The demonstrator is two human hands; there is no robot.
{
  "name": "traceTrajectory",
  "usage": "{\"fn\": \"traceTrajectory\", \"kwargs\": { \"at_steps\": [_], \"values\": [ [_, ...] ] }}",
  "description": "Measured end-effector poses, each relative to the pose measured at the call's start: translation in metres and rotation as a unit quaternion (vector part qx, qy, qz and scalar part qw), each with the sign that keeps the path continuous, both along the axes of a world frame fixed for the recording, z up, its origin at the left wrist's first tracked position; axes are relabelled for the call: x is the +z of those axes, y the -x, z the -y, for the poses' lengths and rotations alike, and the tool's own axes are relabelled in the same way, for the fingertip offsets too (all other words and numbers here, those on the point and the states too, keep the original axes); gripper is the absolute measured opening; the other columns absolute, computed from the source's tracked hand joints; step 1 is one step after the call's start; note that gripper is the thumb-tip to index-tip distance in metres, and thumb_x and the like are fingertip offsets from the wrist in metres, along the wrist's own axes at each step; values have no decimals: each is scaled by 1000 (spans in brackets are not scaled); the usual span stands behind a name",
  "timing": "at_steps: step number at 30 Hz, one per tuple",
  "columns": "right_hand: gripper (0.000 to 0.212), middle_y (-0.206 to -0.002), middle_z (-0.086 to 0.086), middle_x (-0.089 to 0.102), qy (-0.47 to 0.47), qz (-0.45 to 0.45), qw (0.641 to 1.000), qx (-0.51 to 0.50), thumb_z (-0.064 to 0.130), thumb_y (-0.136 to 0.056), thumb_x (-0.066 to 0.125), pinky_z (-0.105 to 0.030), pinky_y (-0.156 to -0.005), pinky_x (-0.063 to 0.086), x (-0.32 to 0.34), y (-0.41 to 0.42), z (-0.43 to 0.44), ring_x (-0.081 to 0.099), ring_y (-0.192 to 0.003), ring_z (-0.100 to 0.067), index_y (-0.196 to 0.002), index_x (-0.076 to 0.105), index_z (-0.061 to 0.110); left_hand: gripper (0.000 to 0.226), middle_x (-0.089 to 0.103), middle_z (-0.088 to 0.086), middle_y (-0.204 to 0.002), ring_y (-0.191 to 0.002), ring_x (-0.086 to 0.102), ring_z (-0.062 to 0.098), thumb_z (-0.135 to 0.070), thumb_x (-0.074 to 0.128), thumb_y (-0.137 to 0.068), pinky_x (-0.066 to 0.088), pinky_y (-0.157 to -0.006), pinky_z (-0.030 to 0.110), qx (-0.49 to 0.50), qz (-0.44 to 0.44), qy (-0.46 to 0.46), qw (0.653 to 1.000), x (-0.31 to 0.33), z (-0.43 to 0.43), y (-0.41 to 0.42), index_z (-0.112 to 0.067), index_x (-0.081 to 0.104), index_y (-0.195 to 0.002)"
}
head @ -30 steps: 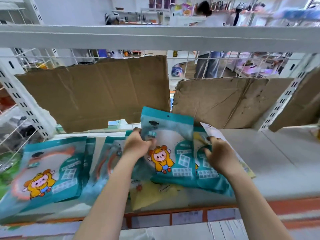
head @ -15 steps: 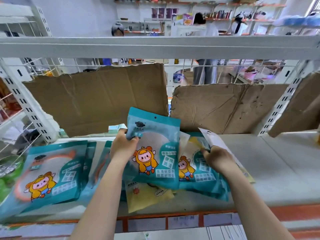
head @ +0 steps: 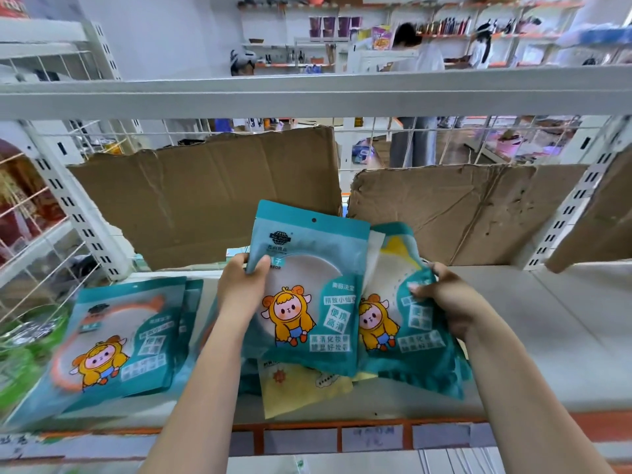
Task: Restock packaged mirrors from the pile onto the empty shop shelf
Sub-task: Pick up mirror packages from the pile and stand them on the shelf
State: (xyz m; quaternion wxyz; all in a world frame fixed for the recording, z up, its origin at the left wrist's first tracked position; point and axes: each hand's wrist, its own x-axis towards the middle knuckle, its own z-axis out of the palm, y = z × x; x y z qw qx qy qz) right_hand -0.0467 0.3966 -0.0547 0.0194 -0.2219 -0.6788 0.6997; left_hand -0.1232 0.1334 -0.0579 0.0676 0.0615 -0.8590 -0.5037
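Left hand (head: 239, 295) pinches front mirror pack (head: 309, 289) at its upper left edge, held upright over shelf (head: 564, 336). Right hand (head: 448, 302), fingers curled, grips pile (head: 407, 323) behind it. Placed packs (head: 113, 343) lie at left.

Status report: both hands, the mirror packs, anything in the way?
Left hand grips front mirror pack by its left edge. Right hand holds pile behind it. Other packs lie left; cardboard at back of shelf, nothing blocking.
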Motion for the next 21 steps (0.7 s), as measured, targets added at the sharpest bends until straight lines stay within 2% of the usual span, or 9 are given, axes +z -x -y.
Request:
{"fn": "traceTrajectory", "kwargs": {
  "at_steps": [2, 4, 6, 8, 10, 12, 15, 19, 21],
  "values": [
    [28, -83, -12, 58, 35, -50, 997, -50, -12, -87, 49, -34, -57, 50, 3, -1, 1, 57, -67, -25, -84, 50, 16, 20, 62, 10, -84, -76, 54, 27, -26, 47, -92, 38, -62, 30, 1, -21, -12, 1000, 3, 1, -2, -9, 58, -90],
    [20, -83, -9, 59, 40, -95, 988, -119, -5, -88, 54, -35, -61, 50, 6, -2, 3, 58, -67, -23, -88, 50, 15, 16, 63, 7, -90, -82, 58, 25, -29, 48, -93, 45, -70, 33, -2, -45, -34, 998, 6, 1, -4, -15, 56, -92],
    [5, -82, -7, 62, 7, -131, 979, -155, 12, -91, 59, -40, -69, 53, 5, -4, 5, 61, -70, -23, -93, 55, 13, 12, 64, 3, -98, -90, 61, 23, -32, 51, -93, 52, -82, 40, -13, -50, -81, 995, 5, 0, -7, -22, 55, -98],
    [12, -84, -9, 66, -28, -164, 970, -175, 28, -91, 60, -46, -76, 53, 1, -9, 5, 64, -78, -30, -88, 58, 17, 4, 66, -1, -101, -96, 63, 21, -30, 55, -93, 51, -88, 42, -26, -47, -164, 985, 5, 1, -10, -29, 57, -95],
    [16, -86, -12, 67, -66, -180, 962, -193, 36, -91, 58, -50, -77, 53, -2, -19, 2, 66, -81, -34, -86, 59, 20, 7, 68, -5, -101, -99, 63, 19, -25, 56, -94, 49, -90, 38, -31, -58, -230, 971, 6, 1, -12, -31, 60, -91],
    [12, -85, -9, 67, -42, -201, 960, -192, 31, -95, 53, -44, -71, 57, -3, -29, -5, 68, -75, -25, -89, 57, 22, 12, 68, -8, -97, -96, 62, 15, -21, 55, -94, 47, -86, 31, -37, -72, -268, 960, 6, 0, -15, -30, 62, -91],
    [14, -73, 4, 68, 29, -218, 959, -178, 17, -99, 44, -26, -55, 56, -2, -45, -17, 66, -62, -9, -92, 55, 21, 16, 65, -9, -88, -85, 59, 12, -17, 54, -95, 44, -74, 24, -46, -92, -297, 949, 6, -6, -18, -29, 60, -87],
    [14, -65, 8, 66, 51, -239, 945, -217, 18, -99, 42, -25, -52, 55, -2, -64, -28, 64, -56, -8, -91, 53, 21, 18, 60, -7, -77, -69, 53, 7, -11, 50, -96, 45, -58, 11, -65, -87, -328, 938, 4, -24, -27, -23, 56, -84],
    [14, -65, 8, 66, 42, -246, 932, -263, 24, -99, 45, -25, -52, 55, -5, -74, -34, 64, -56, -7, -90, 55, 22, 15, 61, -5, -79, -71, 54, 9, -10, 50, -96, 45, -62, 16, -78, -83, -335, 935, 4, -35, -32, -21, 57, -87]
  ]
}}
